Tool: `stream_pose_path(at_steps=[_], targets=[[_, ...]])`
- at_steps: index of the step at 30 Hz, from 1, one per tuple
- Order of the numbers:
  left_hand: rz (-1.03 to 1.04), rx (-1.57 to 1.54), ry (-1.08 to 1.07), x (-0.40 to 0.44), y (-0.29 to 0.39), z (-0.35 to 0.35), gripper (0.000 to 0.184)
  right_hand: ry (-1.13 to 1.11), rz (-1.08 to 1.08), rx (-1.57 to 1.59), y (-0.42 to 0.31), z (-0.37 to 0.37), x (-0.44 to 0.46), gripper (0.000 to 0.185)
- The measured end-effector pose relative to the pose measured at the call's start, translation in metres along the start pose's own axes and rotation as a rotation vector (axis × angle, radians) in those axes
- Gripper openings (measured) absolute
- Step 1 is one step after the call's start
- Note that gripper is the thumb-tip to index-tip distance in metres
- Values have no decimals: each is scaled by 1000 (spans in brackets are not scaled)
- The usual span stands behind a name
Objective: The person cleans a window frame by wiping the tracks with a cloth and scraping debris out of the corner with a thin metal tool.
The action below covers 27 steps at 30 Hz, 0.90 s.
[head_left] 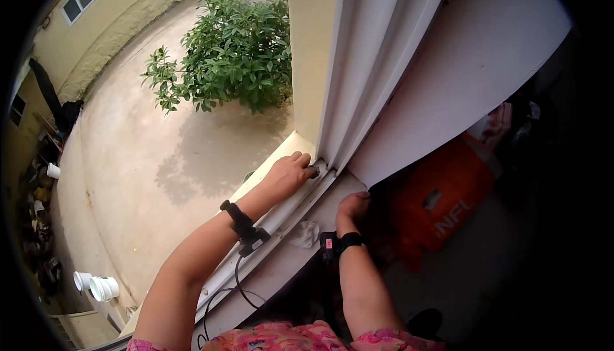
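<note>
My left hand (291, 175) is at the corner of the white window frame (364, 50), over the sill track (256, 249). Its fingers are curled on something small and dark that I cannot make out. Lower and to the right, my right hand (353, 206) rests by the inner sill's edge, just below the corner of the white wall panel (448, 82); its fingers look folded and are partly in shadow. A crumpled white cloth (305, 234) lies on the inner sill between my forearms. Both wrists wear black straps with small devices, and a black cable hangs from the left one.
Outside are a leafy green bush (236, 50), a concrete yard, white buckets (104, 288) at the lower left and piled items along the left wall. Indoors, an orange bag (448, 191) with white letters lies in the dark on the right.
</note>
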<state>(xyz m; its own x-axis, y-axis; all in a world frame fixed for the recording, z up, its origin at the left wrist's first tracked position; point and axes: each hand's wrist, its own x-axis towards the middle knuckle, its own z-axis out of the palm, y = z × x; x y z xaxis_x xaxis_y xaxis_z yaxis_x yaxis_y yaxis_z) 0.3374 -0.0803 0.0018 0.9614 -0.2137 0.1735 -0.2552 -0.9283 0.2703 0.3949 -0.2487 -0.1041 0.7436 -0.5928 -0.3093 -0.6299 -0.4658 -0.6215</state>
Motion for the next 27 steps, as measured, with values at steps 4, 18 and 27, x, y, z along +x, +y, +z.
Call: stream_pose_path(at_steps=[4,18,27], targets=[[-70,-12,95,20,-3,34,12,17,0,-23,1,3,1,51],[-157,53,139,8,7,42,13,63,-37,-36,4,8,2,53],[-176,-54,163,26,8,72,10,80,-53,-36,6,8,3,51]])
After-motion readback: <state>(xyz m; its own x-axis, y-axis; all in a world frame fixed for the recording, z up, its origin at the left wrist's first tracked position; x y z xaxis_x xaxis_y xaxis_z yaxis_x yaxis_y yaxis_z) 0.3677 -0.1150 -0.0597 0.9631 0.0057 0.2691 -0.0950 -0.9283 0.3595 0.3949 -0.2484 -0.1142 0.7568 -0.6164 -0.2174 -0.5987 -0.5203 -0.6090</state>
